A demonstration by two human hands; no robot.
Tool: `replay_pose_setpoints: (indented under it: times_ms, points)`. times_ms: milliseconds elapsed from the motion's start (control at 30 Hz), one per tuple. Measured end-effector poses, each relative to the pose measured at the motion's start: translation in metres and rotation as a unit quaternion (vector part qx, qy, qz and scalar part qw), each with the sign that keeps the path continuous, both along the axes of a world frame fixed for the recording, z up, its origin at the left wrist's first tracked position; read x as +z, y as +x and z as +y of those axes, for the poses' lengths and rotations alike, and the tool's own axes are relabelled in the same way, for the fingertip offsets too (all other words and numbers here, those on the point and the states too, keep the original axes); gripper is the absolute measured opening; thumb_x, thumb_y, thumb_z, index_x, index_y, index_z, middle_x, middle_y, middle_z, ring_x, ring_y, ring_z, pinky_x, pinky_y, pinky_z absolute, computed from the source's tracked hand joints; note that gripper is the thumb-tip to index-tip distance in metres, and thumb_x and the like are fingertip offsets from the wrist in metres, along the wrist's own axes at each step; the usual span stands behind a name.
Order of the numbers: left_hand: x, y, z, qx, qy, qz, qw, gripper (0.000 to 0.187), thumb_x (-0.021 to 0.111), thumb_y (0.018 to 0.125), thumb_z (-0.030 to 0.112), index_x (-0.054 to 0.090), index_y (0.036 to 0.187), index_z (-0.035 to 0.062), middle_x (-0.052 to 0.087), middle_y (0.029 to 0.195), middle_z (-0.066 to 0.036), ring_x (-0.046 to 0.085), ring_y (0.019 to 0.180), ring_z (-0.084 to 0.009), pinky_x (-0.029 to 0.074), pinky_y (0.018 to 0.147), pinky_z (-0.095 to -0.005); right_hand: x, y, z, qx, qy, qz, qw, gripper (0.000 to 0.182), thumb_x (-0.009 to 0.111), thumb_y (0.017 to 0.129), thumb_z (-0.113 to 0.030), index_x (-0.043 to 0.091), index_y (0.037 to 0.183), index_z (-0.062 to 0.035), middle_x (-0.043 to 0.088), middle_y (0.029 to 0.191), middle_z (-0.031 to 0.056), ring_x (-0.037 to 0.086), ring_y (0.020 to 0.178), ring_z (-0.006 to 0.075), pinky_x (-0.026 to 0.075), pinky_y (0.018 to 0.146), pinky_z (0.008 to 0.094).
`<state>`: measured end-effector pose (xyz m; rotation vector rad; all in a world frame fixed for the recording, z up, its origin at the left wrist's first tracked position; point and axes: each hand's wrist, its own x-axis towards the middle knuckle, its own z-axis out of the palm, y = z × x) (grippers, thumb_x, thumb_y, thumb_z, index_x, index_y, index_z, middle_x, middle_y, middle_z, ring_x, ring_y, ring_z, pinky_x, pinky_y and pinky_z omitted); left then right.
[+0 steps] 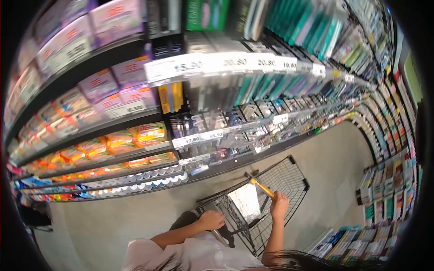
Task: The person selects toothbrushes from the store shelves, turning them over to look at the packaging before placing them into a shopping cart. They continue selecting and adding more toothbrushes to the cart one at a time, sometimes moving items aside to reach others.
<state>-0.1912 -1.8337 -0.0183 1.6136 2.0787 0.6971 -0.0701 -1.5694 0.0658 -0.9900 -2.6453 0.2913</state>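
Closed around a thin yellow item, my right hand (279, 205) is above the wire basket of a shopping cart (289, 180). The yellow item (263, 187) slants up and left from the fingers, over the cart. My left hand (211, 220) is closed at the cart's handle end, its fingers curled; what they grip is hidden. Between the hands, a white paper-like item (245, 201) lies in the near part of the cart.
Shelves with price strips (221, 65) run along the left and ahead, holding purple boxes (117, 18) and orange packs (122, 141). Racks of books or magazines (384, 198) stand at the right. Grey floor (334, 158) shows around the cart.
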Motion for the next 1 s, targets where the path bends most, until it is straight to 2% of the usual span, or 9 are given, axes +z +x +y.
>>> replay_pose_setpoints:
  times_ms: [100,200,333,533,667,800,833,933,1000]
  points:
    - [-0.017,-0.003,-0.002,-0.031,-0.018,0.018,0.999,0.020,0.056,0.075,0.027,0.062,0.072,0.0085,0.064,0.071,-0.010,0.063,0.061,-0.0299,0.051,0.054,-0.0425,0.049,-0.056,-0.023,0.060,-0.145,0.170,0.973,0.020,0.063,0.076,-0.002,0.055,0.094,-0.0016,0.061,0.086,0.0134,0.059,0.086,0.0274,0.046,0.073,0.0368]
    - [-0.006,-0.008,0.006,-0.045,-0.051,0.000,0.998,0.021,0.055,0.075,0.028,0.063,0.073,0.0086,0.064,0.073,-0.011,0.063,0.064,-0.0311,0.051,0.056,-0.0436,0.098,-0.136,-0.066,0.203,-0.292,0.296,0.887,0.024,0.061,0.084,-0.006,0.053,0.106,0.0006,0.060,0.097,0.0114,0.056,0.097,0.0161,0.044,0.082,0.0290]
    - [-0.011,-0.007,0.008,-0.049,-0.046,0.002,0.998,0.022,0.054,0.076,0.029,0.062,0.074,0.0087,0.065,0.073,-0.013,0.064,0.068,-0.0314,0.051,0.060,-0.0441,0.122,-0.238,-0.115,0.301,-0.418,0.370,0.773,0.030,0.057,0.087,-0.004,0.048,0.115,0.0026,0.059,0.107,0.0105,0.055,0.101,0.0154,0.041,0.089,0.0271]
    - [-0.021,-0.008,0.005,-0.034,0.055,0.041,0.997,0.020,0.057,0.076,0.027,0.062,0.074,0.0083,0.063,0.067,-0.014,0.064,0.063,-0.0291,0.051,0.059,-0.0415,0.138,-0.302,-0.152,0.305,-0.474,0.429,0.706,0.029,0.056,0.089,-0.007,0.046,0.116,0.0012,0.060,0.107,0.0102,0.056,0.101,0.0134,0.042,0.087,0.0255]
    - [-0.025,-0.008,0.003,-0.029,0.099,0.036,0.994,0.020,0.058,0.076,0.027,0.062,0.072,0.0069,0.060,0.061,-0.012,0.061,0.056,-0.0286,0.050,0.057,-0.0420,0.134,-0.315,-0.166,0.290,-0.448,0.443,0.721,0.038,0.053,0.091,-0.006,0.043,0.127,0.0015,0.059,0.114,0.0104,0.054,0.106,0.0127,0.040,0.091,0.0249]
    - [-0.036,-0.009,0.006,-0.043,0.124,0.016,0.991,0.020,0.056,0.075,0.025,0.062,0.077,0.0059,0.061,0.063,-0.014,0.061,0.058,-0.0314,0.050,0.055,-0.0443,0.136,-0.318,-0.168,0.262,-0.269,0.416,0.828,0.040,0.050,0.093,-0.011,0.043,0.129,0.0044,0.055,0.121,0.0143,0.052,0.111,0.0159,0.041,0.093,0.0278]
    - [-0.016,-0.010,0.001,-0.031,0.107,0.005,0.994,0.021,0.054,0.076,0.023,0.059,0.068,0.0039,0.060,0.063,-0.014,0.062,0.060,-0.0314,0.050,0.057,-0.0451,0.138,-0.319,-0.167,0.256,-0.254,0.394,0.845,0.041,0.050,0.093,-0.017,0.045,0.128,0.0032,0.055,0.121,0.0164,0.054,0.109,0.0191,0.042,0.090,0.0289]
    - [-0.011,-0.012,0.006,-0.048,0.031,-0.009,0.998,0.023,0.054,0.078,0.025,0.059,0.071,0.0039,0.062,0.067,-0.014,0.062,0.063,-0.0323,0.051,0.058,-0.0455,0.135,-0.335,-0.167,0.262,-0.126,0.389,0.874,0.043,0.051,0.092,-0.020,0.046,0.129,0.0011,0.058,0.113,0.0170,0.058,0.100,0.0226,0.045,0.084,0.0301]
    - [-0.005,-0.014,0.005,-0.063,0.014,0.003,0.998,0.026,0.053,0.079,0.029,0.061,0.081,0.0038,0.063,0.071,-0.016,0.063,0.063,-0.0337,0.051,0.059,-0.0453,0.134,-0.332,-0.168,0.242,-0.155,0.337,0.896,0.040,0.053,0.090,-0.020,0.051,0.123,0.0018,0.056,0.090,0.0152,0.056,0.080,0.0241,0.045,0.073,0.0339]
